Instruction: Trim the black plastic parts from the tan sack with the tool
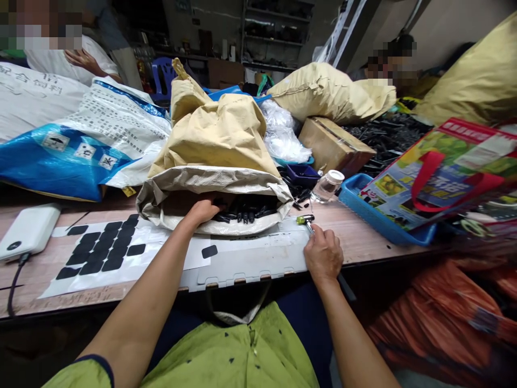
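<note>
My left hand [203,211] is inside the mouth of a tan woven sack [218,134], at a heap of black plastic parts [246,209]. Its fingers look bent together among the parts, and what they hold is hidden. Wrapped round the handle of a small hammer [306,220] is my right hand [323,252], at the table's front edge. The hammer head has a yellow-green face and a dark face. Under the sack's lip lies a pale grey board [250,264]. A white sheet with rows of black rounded-square pads [97,248] lies to the left.
A white power bank [30,231] with a cable sits at left, below a blue-and-white sack [81,145]. To the right stand a clear jar [327,186], a blue tray [388,221] holding a printed bag [436,167], and a cardboard box [335,145]. Other people sit across the table.
</note>
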A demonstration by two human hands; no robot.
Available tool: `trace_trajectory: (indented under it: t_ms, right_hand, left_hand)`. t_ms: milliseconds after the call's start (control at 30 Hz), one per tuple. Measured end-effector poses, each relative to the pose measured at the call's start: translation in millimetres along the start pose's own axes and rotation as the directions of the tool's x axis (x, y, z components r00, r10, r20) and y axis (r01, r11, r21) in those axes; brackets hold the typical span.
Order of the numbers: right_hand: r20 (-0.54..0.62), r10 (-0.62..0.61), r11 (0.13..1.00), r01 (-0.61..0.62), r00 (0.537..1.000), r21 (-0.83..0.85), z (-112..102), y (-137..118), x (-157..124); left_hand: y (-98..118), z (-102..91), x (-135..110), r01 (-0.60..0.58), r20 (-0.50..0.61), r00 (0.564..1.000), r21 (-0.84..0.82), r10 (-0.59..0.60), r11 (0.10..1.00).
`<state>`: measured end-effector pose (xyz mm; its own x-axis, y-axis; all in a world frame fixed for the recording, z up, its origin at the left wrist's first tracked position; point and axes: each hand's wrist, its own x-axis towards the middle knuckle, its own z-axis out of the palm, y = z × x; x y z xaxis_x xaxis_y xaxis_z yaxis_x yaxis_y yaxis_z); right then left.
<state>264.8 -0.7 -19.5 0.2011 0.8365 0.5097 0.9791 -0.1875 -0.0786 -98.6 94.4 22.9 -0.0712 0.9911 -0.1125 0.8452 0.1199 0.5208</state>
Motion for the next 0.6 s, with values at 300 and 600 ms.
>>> trace_trajectory:
  t_ms: [300,600]
  right_hand:
    - [-0.002,-0.003,1.000,0.003,1.000,0.006,0,0,0]
    - [0.008,-0.001,1.000,0.001,1.000,-0.012,-1,1,0]
  left_hand:
    - [18,5.1,-11,-0.029,0.054,0.998,-0.060,0.032,0.998]
    - [12,6.6,-9,-0.033,0.016,0.999,-0.102,0.034,0.994]
